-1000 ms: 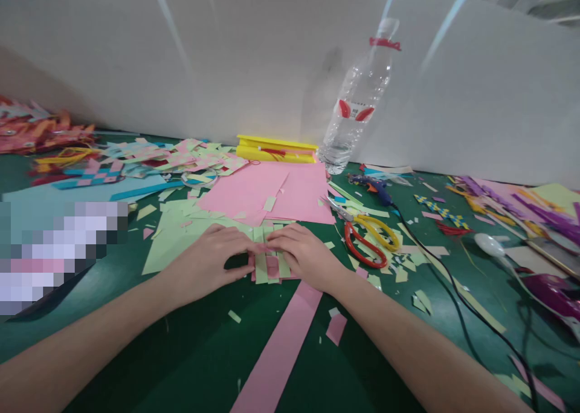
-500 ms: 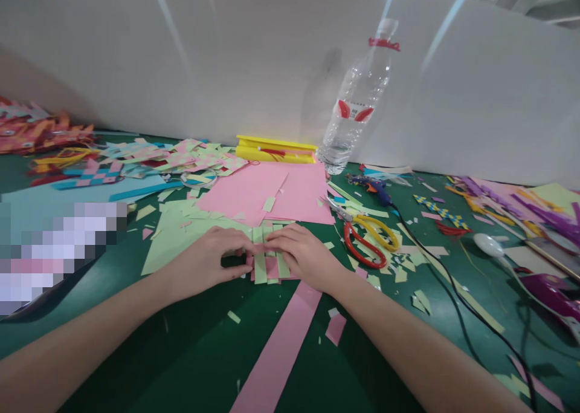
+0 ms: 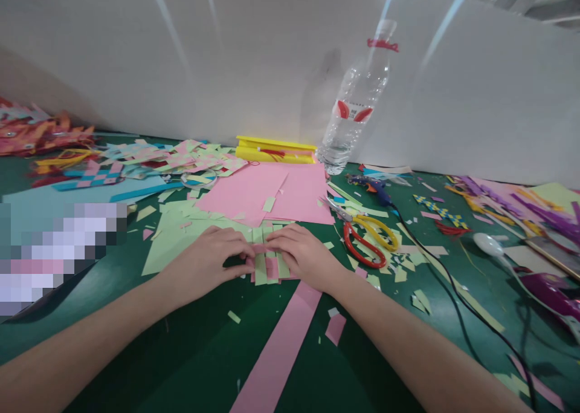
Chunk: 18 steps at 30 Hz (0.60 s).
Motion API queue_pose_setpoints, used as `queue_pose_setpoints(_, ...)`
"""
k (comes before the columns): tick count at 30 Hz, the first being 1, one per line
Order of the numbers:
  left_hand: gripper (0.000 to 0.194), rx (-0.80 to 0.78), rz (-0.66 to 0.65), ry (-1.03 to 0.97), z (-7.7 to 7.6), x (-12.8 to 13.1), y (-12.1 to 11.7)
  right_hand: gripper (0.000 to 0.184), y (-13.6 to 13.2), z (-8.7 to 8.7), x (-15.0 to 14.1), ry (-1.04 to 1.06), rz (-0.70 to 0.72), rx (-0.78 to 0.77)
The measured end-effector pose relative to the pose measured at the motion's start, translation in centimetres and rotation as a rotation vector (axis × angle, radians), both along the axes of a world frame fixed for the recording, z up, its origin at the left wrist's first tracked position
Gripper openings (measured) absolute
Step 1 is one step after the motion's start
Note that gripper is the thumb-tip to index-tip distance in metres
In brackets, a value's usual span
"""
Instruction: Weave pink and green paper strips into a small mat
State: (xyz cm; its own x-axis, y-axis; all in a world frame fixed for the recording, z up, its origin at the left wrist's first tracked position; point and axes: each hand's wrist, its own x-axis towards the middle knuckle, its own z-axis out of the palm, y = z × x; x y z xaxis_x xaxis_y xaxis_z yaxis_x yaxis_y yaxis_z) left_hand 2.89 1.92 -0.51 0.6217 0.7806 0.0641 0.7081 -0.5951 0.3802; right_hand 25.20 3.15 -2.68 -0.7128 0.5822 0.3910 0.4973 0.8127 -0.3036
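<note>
Left hand [image 3: 212, 253] has its fingertips eased slightly toward nine o'clock since a second ago; right hand [image 3: 312, 253] barely shifts.
Between them on the worktop [image 3: 181, 355] sits a green-and-pink paper weave [image 3: 272, 271]; the left grip is narrow at its nine-o'clock edge, right fingers rest over its two-o'clock corner, whether either pinches cannot be told; a pink strip [image 3: 281, 346] runs toward six.
</note>
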Motion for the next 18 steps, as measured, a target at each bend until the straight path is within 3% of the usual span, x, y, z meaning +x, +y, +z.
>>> queue_pose_setpoints(18,0.021,-0.200,0.077,-0.141,0.69,-0.49,-0.17,0.037,-0.09,0.15,0.10,0.028,-0.020,-0.100)
